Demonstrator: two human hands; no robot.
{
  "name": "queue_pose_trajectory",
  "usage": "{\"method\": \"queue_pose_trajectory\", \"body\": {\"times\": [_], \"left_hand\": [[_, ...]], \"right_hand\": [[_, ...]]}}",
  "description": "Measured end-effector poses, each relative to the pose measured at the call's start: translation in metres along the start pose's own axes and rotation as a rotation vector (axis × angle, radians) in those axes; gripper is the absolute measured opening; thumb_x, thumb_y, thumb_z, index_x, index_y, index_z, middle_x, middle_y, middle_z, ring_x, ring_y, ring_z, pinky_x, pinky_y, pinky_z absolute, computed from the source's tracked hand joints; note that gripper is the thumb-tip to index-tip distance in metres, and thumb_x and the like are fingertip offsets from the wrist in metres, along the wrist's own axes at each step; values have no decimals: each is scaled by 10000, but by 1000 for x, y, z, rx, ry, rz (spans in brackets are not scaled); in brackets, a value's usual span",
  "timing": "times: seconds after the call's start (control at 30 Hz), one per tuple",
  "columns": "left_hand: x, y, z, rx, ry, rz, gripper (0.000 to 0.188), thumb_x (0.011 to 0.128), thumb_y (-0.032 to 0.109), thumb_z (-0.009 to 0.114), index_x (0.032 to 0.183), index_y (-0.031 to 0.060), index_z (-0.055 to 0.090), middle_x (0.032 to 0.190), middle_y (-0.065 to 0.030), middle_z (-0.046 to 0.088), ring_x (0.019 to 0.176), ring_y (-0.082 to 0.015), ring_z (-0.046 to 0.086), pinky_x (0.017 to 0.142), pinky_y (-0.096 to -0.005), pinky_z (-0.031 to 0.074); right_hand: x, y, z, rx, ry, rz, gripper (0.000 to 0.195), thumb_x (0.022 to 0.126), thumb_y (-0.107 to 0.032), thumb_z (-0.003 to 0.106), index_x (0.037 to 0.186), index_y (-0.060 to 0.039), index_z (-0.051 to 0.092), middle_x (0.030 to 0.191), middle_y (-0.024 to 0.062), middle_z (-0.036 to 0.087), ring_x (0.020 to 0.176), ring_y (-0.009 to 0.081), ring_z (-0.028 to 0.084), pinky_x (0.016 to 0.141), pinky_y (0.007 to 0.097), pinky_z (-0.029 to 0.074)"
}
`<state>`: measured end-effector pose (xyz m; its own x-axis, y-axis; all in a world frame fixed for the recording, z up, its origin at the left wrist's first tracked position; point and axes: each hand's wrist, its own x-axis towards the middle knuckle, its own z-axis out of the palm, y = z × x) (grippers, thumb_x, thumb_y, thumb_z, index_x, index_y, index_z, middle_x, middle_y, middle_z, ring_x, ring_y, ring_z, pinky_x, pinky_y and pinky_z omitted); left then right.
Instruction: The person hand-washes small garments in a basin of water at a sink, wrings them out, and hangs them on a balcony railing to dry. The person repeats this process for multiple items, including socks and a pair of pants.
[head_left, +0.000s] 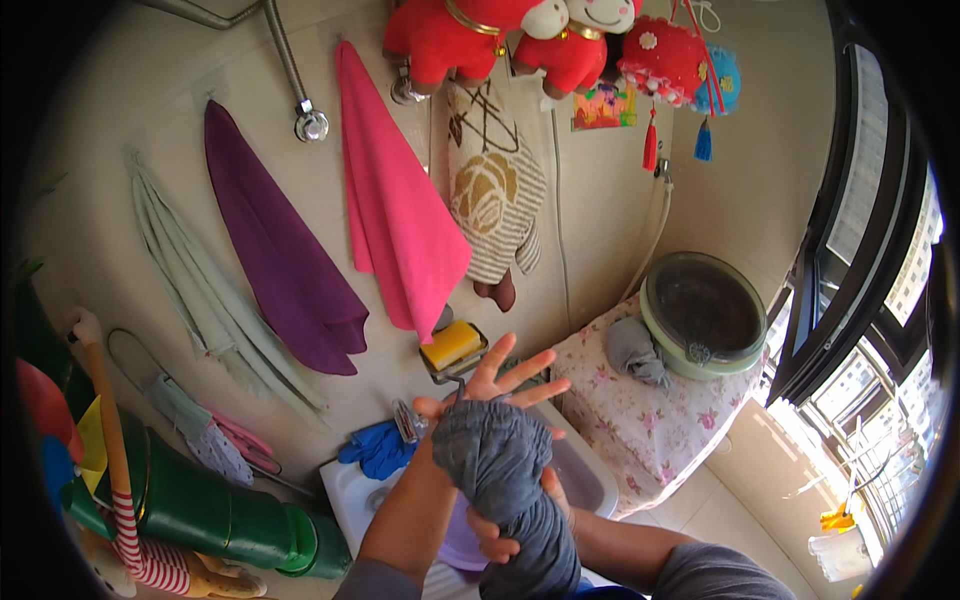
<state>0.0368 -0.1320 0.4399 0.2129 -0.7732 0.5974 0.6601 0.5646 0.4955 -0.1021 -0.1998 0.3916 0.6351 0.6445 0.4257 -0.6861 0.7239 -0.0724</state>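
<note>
A twisted, bunched grey cloth (504, 465) stands upright in front of me, above a white sink (341, 480) and a purple basin (459, 540) inside it. My right hand (501, 536) grips the cloth around its middle from below, with fingers showing on both sides. Behind the cloth's upper end, my left hand (506, 379) has its fingers spread; the cloth covers part of its palm, and whether it touches is unclear. A blue cloth or glove (377, 450) lies on the sink's back left edge.
Yellow soap (452, 343) sits in a wall dish above the sink. At right, a flowered cover (600, 390) carries a round lidded tub (701, 315) and another grey cloth (636, 351). Pink (397, 225) and purple (277, 262) towels hang on the wall. Green bamboo-like cylinders (210, 487) are left.
</note>
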Motion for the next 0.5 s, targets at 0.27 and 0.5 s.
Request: {"method": "queue_pose_trajectory", "body": {"times": [0.27, 0.5], "left_hand": [[17, 27, 78, 402, -352, 157, 351, 679, 262, 797, 786, 90, 511, 1033, -146, 488, 1089, -518, 447, 872, -671, 380], [-29, 0, 66, 337, 314, 43, 293, 708, 136, 716, 685, 109, 425, 911, -84, 482, 1033, -432, 508, 848, -535, 438]], "right_hand": [[18, 19, 26, -75, -283, 215, 803, 664, -597, 689, 1066, 67, 484, 856, 147, 546, 696, 218, 576, 664, 312, 470], [-27, -12, 40, -210, 65, 332, 779, 670, -571, 699, 1049, 77, 491, 827, 140, 563, 706, 201, 587, 661, 283, 478]]}}
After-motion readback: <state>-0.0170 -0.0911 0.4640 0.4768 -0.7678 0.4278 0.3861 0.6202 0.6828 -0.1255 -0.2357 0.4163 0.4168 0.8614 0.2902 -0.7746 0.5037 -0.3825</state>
